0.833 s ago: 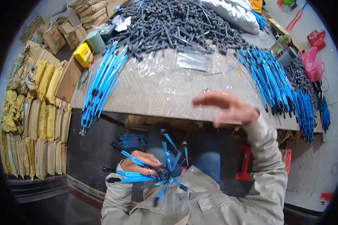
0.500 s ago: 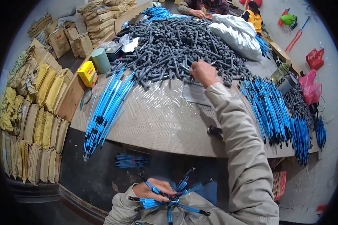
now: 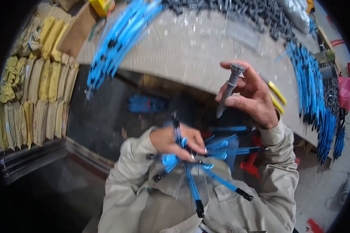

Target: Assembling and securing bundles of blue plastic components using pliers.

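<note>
My right hand (image 3: 252, 93) is raised over the table's near edge. Its thumb and fingers pinch a grey plastic fitting (image 3: 232, 82), bolt-shaped with a wide flat head and a collar partway down, tilted with its narrow end downward. Close to my lap, my left hand (image 3: 173, 141) grips the centre of a bunch of thin blue strips (image 3: 190, 182) with black end pieces. These strips fan out in several directions. Motion blur and my fingers hide how they join at the centre. The fitting and the bunch are apart.
Across the brown table (image 3: 182, 50) lies a heap of grey fittings (image 3: 256, 17). Blue strips are piled at its left (image 3: 120, 37) and right (image 3: 305, 77). Near my right wrist is a yellow-handled tool (image 3: 277, 97). A blue bundle (image 3: 147, 104) lies below the table; stacked sacks (image 3: 39, 93) stand left.
My right hand has come back from the heap toward my body and now holds a grey fitting. The view has tilted down. My left hand still holds the blue bunch.
</note>
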`<move>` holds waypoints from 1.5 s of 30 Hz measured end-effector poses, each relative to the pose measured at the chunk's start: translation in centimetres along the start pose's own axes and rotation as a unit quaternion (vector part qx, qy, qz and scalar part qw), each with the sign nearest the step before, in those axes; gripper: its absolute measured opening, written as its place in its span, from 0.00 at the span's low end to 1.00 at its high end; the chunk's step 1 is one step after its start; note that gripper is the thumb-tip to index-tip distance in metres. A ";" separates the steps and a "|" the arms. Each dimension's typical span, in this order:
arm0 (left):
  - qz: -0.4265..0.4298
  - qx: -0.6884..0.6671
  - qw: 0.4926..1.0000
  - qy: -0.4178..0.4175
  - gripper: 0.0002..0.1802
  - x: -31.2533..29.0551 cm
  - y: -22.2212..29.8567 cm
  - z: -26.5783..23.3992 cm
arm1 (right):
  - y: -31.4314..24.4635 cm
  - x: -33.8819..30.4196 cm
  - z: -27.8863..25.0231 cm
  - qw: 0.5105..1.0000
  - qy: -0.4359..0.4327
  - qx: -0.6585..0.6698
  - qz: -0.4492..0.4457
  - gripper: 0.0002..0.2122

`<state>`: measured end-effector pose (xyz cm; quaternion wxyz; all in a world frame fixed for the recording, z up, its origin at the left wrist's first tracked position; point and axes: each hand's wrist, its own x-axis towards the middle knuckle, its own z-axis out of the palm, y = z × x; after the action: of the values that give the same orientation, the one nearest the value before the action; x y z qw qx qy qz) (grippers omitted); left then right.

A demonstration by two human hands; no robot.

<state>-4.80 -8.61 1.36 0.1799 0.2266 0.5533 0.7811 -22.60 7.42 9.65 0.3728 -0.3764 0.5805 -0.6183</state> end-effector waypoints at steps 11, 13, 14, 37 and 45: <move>-0.171 -0.003 0.981 0.086 0.15 -0.4 0.7 4.6 | 5.4 -6.2 3.9 0.939 -0.218 0.017 -0.266 0.31; -0.174 -0.020 0.979 0.101 0.15 -0.6 0.7 5.4 | 5.9 -6.5 3.4 0.899 -0.270 -0.072 -0.338 0.34; -0.176 -0.029 0.978 0.109 0.16 -0.6 0.7 5.7 | 6.2 -6.8 3.2 0.873 -0.294 -0.116 -0.371 0.35; -0.053 -0.031 0.958 0.280 0.13 -1.0 0.0 10.4 | 4.3 -13.8 7.6 1.000 -0.013 -0.009 0.007 0.14; -0.046 0.064 0.941 0.330 0.10 -0.5 -0.2 10.3 | 4.2 -15.2 8.5 0.982 0.069 0.134 0.115 0.09</move>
<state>1.34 -0.75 4.01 0.0078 -0.0586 0.6402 0.7660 -8.20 17.14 5.31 0.4474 -0.2103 0.5560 -0.6682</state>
